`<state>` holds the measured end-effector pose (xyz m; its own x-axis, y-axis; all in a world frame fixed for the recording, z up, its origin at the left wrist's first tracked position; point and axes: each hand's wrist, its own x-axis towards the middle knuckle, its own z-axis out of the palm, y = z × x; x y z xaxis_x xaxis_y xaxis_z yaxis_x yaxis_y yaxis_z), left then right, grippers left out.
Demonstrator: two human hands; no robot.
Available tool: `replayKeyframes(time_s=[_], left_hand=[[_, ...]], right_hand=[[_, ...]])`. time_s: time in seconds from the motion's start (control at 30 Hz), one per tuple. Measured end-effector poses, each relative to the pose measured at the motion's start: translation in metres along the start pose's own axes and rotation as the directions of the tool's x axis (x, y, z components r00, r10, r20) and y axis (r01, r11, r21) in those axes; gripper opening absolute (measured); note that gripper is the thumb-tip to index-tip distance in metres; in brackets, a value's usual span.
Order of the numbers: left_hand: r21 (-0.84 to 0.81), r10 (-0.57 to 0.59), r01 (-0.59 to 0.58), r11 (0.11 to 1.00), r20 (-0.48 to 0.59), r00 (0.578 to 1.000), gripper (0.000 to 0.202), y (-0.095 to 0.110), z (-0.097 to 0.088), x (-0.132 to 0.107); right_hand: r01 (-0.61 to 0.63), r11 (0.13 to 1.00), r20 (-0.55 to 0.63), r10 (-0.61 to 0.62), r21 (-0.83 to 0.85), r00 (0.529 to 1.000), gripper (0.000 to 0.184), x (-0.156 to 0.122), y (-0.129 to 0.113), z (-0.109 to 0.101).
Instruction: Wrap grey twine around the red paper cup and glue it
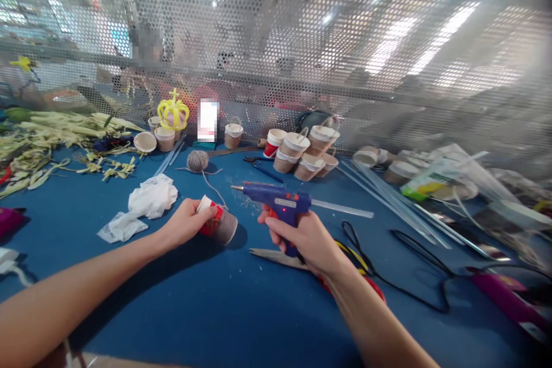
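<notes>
My left hand is closed around a red paper cup lying tilted on its side. Grey yarn wraps the cup's right-hand part, and a strand runs back to a yarn ball behind it. In my right hand is a blue hot glue gun, its metal nozzle pointing left above the cup's right side, apart from it. A clear glue stick sticks out of the gun's back, and a small red light shows on its body. Under the right hand lie scissors, their handles partly hidden by my forearm.
Wrapped cups with handles stand stacked at the back, near pliers. Clear glue sticks and a black cable lie right. Crumpled white tissue and dried husks lie left. A perforated metal screen borders the back.
</notes>
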<state>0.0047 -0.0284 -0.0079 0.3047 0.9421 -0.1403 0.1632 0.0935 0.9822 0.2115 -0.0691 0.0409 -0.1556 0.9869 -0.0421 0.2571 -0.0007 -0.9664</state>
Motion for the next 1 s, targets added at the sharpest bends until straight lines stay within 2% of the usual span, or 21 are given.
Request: replayKeyframes(time_s=[0.1,0.23,0.37,0.5,0.6,0.73,0.9,1.0], left_hand=[[0.001,-0.013,0.013,1.0,-0.045,0.999,0.026,0.004,-0.001,0.0],[0.072,-0.009,0.01,0.997,-0.011,1.0,0.027,0.007,-0.006,-0.001],[0.176,-0.014,0.015,0.984,-0.008,1.0,0.031,0.008,-0.009,-0.001],[0.122,-0.04,0.039,0.992,0.007,0.999,0.03,0.009,-0.008,0.001],[0.106,-0.06,0.059,0.993,0.008,0.998,0.03,0.011,-0.006,0.001],[0.1,-0.064,0.065,0.993,-0.006,0.998,0.029,0.012,-0.005,0.002],[0.098,-0.053,0.055,0.994,-0.022,0.998,0.028,0.011,-0.004,0.004],[0.122,-0.047,0.053,0.991,-0.046,0.998,0.027,0.011,-0.004,0.004]], right_hand=[[-0.044,0.989,0.018,0.047,-0.14,0.999,0.023,-0.006,-0.005,0.003],[-0.062,0.945,0.017,0.071,-0.321,0.997,0.02,-0.013,-0.008,0.009],[0.028,0.865,0.025,-0.017,-0.501,1.0,0.017,-0.017,-0.006,0.012],[0.15,0.772,0.063,-0.141,-0.618,0.988,0.018,-0.017,-0.005,0.013],[0.218,0.715,0.092,-0.211,-0.664,0.973,0.021,-0.017,-0.006,0.013],[0.269,0.701,0.128,-0.248,-0.661,0.96,0.02,-0.017,-0.008,0.014],[0.232,0.676,0.114,-0.215,-0.699,0.97,0.018,-0.018,-0.006,0.014],[0.235,0.694,0.12,-0.21,-0.681,0.97,0.016,-0.02,-0.006,0.015]])
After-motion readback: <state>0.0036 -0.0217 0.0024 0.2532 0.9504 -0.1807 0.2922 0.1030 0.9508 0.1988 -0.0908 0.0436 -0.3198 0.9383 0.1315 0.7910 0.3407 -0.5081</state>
